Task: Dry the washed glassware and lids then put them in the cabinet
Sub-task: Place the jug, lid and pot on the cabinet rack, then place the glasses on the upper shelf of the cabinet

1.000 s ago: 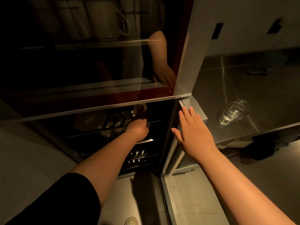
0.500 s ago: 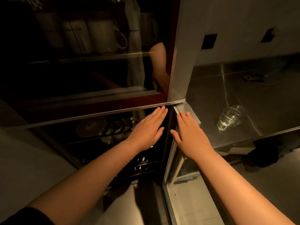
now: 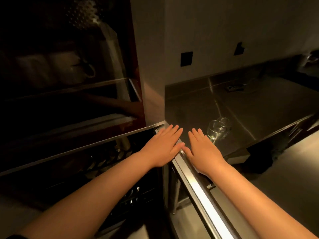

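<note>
A clear glass (image 3: 214, 131) lay tipped on the steel counter (image 3: 259, 107), right of the cabinet (image 3: 148, 69). Behind the cabinet's dark glass, 2 pale mugs (image 3: 51, 69) seemingly stood on a shelf. Left hand (image 3: 164, 145) and right hand (image 3: 202, 149) lay flat, fingers straight, holding nothing, at the door edge.

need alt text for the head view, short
Two flat, open hands, left and right, press side by side against a cabinet door edge. Two glasses stand on the steel counter just beyond the right hand.
</note>
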Demonstrator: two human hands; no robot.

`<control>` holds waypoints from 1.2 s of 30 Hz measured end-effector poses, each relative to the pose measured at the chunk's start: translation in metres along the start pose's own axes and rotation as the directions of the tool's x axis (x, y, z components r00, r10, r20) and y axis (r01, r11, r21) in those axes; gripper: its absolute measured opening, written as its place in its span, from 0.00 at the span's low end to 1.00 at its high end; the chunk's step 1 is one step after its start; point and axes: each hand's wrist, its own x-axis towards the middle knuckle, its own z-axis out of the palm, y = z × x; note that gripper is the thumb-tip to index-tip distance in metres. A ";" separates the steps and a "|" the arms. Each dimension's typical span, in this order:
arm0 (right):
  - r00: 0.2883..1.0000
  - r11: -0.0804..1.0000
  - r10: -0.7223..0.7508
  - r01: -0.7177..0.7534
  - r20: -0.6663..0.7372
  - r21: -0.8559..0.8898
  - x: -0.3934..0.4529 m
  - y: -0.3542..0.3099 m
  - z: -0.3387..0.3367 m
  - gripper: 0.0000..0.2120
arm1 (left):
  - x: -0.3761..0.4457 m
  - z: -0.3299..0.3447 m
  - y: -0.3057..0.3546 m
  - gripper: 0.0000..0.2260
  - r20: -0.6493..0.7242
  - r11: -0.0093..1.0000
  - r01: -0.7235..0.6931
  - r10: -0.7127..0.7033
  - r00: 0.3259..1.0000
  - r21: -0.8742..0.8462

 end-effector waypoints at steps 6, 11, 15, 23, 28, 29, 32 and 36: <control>0.997 0.997 0.075 -0.074 0.035 -0.021 0.017 0.032 0.016 0.31 | 0.050 0.000 -0.005 0.26 0.230 0.984 -0.131 0.101 0.968 0.120; 0.984 0.984 0.175 -0.175 0.031 -0.016 0.041 0.067 0.030 0.32 | 0.110 0.003 -0.002 0.29 0.309 0.978 -0.193 0.159 0.938 0.081; 0.966 0.966 0.259 -0.259 0.016 0.010 0.060 0.100 0.037 0.33 | 0.161 0.022 0.014 0.32 0.381 0.968 -0.226 0.171 0.909 0.106; 0.926 0.924 0.376 -0.378 0.036 0.056 0.105 0.170 0.046 0.31 | 0.248 0.078 0.048 0.33 0.516 0.966 -0.215 0.113 0.849 0.144; 0.925 0.918 0.377 -0.381 0.053 0.114 0.130 0.193 0.054 0.32 | 0.269 0.095 0.046 0.32 0.474 0.953 -0.226 0.106 0.874 0.203; 0.927 0.920 0.369 -0.374 0.063 0.120 0.134 0.195 0.055 0.33 | 0.272 0.097 0.044 0.32 0.461 0.956 -0.216 0.104 0.881 0.197; 0.942 0.936 0.328 -0.335 0.074 0.110 0.143 0.202 0.061 0.35 | 0.278 0.102 0.039 0.31 0.448 0.967 -0.192 0.099 0.888 0.166; 0.950 0.939 0.307 -0.311 0.050 0.147 0.159 0.215 0.070 0.37 | 0.280 0.112 0.031 0.30 0.459 0.986 -0.131 0.070 0.886 0.102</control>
